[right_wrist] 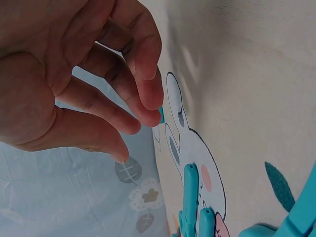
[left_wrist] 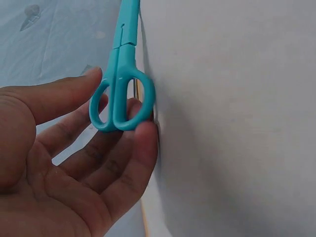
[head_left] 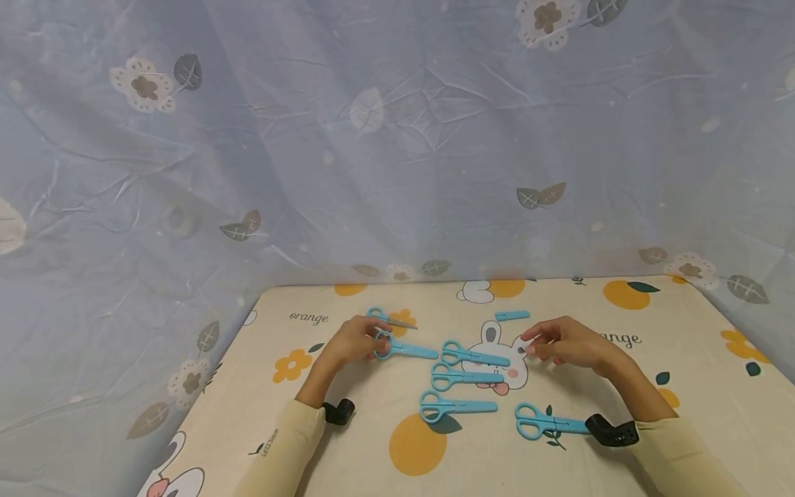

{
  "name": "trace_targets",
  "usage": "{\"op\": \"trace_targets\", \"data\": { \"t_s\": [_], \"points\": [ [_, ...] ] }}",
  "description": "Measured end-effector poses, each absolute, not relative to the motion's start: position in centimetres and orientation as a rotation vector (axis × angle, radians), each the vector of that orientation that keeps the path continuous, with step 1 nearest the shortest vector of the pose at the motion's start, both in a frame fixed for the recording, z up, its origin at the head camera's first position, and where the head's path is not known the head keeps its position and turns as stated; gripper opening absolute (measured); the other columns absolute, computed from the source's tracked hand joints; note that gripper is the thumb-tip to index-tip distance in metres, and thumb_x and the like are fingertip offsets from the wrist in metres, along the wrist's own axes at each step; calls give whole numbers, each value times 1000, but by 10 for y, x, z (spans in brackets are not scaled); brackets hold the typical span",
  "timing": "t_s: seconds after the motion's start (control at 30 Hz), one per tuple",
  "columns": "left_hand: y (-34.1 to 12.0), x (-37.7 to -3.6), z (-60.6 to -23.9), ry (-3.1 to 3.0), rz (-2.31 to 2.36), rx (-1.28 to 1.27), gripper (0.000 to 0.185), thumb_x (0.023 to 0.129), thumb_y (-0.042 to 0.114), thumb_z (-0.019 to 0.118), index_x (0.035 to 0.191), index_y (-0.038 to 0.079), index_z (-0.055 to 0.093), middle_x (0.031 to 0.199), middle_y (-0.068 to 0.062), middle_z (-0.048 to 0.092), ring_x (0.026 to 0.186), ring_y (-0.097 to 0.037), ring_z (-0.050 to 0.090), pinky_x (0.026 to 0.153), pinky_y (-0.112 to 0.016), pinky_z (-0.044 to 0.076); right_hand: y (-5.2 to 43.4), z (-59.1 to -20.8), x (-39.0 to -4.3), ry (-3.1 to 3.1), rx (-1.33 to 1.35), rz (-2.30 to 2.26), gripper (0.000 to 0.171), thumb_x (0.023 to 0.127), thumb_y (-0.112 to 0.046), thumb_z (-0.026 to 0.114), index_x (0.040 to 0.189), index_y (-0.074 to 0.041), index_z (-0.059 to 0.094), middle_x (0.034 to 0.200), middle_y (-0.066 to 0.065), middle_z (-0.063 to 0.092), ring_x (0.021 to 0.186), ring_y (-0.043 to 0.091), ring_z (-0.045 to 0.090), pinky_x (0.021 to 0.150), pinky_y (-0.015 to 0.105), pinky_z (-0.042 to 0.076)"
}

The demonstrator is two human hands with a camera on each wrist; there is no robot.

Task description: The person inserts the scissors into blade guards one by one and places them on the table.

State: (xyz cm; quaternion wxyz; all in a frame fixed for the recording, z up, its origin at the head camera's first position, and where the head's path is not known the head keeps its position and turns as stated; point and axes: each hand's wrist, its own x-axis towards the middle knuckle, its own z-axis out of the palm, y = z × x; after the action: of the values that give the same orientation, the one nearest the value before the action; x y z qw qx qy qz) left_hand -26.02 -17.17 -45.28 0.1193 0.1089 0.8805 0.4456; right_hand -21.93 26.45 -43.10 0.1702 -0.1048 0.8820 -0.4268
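Observation:
Several light-blue capped scissors lie on a cream tablecloth (head_left: 683,359) printed with oranges and rabbits. My left hand (head_left: 371,342) (left_wrist: 121,106) pinches the ring handle of one pair of scissors (head_left: 406,350) (left_wrist: 121,84) between thumb and fingers, and its capped blade points right along the cloth. My right hand (head_left: 534,346) (right_wrist: 143,114) hovers with loosely curled fingers just right of the tip of another pair (head_left: 475,357), holding nothing. In the right wrist view two capped tips (right_wrist: 190,197) show below the fingers.
Two more pairs (head_left: 466,377) (head_left: 456,406) lie in a column at the centre, and another pair (head_left: 549,422) lies near my right wrist. An uncapped pair (head_left: 390,318) with a bare blade lies behind my left hand. A loose blue cap (head_left: 512,315) lies further back. A floral curtain (head_left: 397,138) hangs behind.

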Motion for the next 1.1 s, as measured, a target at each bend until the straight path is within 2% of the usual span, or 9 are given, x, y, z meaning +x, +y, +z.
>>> {"op": "trace_targets", "data": {
  "t_s": [0.1,0.27,0.37,0.63,0.83,1.1],
  "points": [
    [-170,-258,-449,2660,1209,359,29,97,12,79,126,6,77,113,-11,79,83,-26,74,73,-38,63,265,-431,-220,2506,-294,-1212,39,101,-16,73,135,2,69,105,13,72,91,24,64,72,31,54],
    [-168,-257,-446,2732,1132,391,26,97,15,80,122,8,78,119,-11,79,114,-30,74,96,-47,63,267,-432,-221,2515,-309,-1199,40,101,-18,73,135,3,69,106,12,74,91,24,64,72,31,54],
    [-169,-257,-445,2742,1114,396,26,97,15,80,122,8,78,119,-11,79,116,-32,74,99,-50,62,269,-433,-222,2538,-311,-1182,40,101,-19,74,135,3,69,105,12,74,90,23,64,72,32,55],
    [-177,-261,-444,2797,1084,421,32,96,17,81,125,4,76,119,-14,79,113,-35,76,99,-51,62,274,-430,-225,2696,-354,-1056,42,100,-21,76,133,4,70,108,13,76,90,23,66,72,32,60],
    [-185,-262,-447,2811,1110,417,42,97,17,80,134,0,71,125,-20,76,119,-39,73,104,-55,60,275,-430,-229,2764,-328,-994,44,100,-22,76,134,4,69,114,18,75,96,25,65,77,33,56],
    [-191,-271,-450,2857,1097,463,45,97,17,81,136,-1,69,128,-21,75,120,-41,73,105,-55,60,278,-437,-236,2875,-374,-919,43,99,-20,78,133,5,69,115,20,75,105,36,71,85,47,64]
  ]
}}
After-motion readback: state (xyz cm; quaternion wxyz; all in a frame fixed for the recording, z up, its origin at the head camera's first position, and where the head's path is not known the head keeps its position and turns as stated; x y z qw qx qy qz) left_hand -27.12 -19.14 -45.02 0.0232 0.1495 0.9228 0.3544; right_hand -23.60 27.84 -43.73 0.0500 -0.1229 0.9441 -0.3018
